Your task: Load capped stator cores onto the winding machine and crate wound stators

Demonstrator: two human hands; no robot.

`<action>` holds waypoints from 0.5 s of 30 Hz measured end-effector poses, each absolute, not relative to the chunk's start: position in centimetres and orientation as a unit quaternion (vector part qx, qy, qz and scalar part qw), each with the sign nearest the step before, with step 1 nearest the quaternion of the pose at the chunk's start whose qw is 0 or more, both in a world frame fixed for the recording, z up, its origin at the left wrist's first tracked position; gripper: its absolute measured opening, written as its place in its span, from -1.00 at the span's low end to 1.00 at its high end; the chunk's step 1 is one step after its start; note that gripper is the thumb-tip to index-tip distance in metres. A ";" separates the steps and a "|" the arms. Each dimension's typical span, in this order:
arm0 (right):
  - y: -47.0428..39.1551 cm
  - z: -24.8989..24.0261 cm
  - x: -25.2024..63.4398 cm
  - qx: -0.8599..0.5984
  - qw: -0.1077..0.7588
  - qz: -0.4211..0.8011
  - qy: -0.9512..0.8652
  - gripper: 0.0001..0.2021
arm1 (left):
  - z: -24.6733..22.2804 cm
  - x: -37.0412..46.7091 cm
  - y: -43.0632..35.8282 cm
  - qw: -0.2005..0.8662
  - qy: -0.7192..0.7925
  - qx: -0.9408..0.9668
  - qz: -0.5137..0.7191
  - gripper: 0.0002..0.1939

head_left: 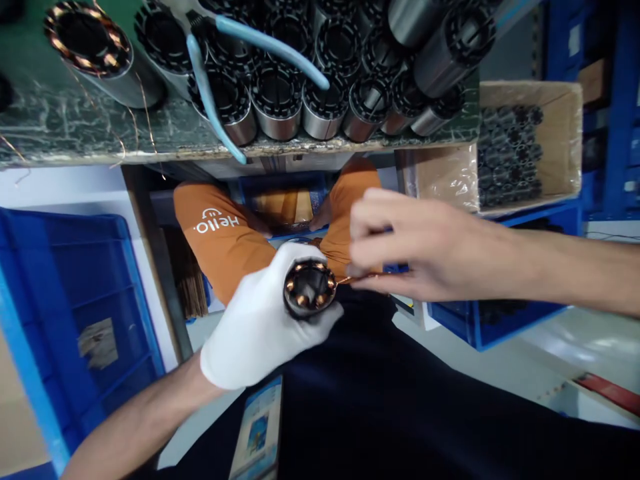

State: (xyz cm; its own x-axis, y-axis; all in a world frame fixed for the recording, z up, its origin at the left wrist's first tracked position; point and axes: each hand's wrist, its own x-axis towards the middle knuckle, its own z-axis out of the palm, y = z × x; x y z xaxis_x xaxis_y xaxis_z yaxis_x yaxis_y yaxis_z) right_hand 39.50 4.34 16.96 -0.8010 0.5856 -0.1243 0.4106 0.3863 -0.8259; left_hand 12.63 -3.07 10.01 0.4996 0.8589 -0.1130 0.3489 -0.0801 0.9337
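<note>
My left hand (270,320), in a white glove, is wrapped round a motor stator (309,308) above my lap. The stator's open end faces up, with copper windings round its dark slotted rim. To its right, my bare right hand (415,247) has its fingers closed on a copper wire (370,275) that runs out from the stator's rim. Motion blurs the right fingers slightly. On the bench ahead stands another stator (87,43) wound with copper. Blue-handled pliers (273,47) rest across several unwound stators (277,100).
The bench's front edge (200,155) crosses ahead of my hands, with loose wire ends hanging over it. At right, a cardboard box (530,93) holds several dark cylindrical parts. A blue crate (95,267) stands at left. A phone (257,430) lies on my lap.
</note>
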 end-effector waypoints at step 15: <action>3.6 17.3 35.4 -0.103 0.101 0.178 -0.973 -0.66 | 8.3 10.9 -6.1 0.878 0.277 0.293 0.257 -0.51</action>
State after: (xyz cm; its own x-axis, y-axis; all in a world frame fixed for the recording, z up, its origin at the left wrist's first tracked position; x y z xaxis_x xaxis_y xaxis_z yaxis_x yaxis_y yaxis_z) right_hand 35.38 3.61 17.32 -0.9584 0.2371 0.1589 0.1653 0.9150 -0.3681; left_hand 10.89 -6.13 8.30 0.7136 0.6145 -0.3365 -0.2899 0.6963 0.6567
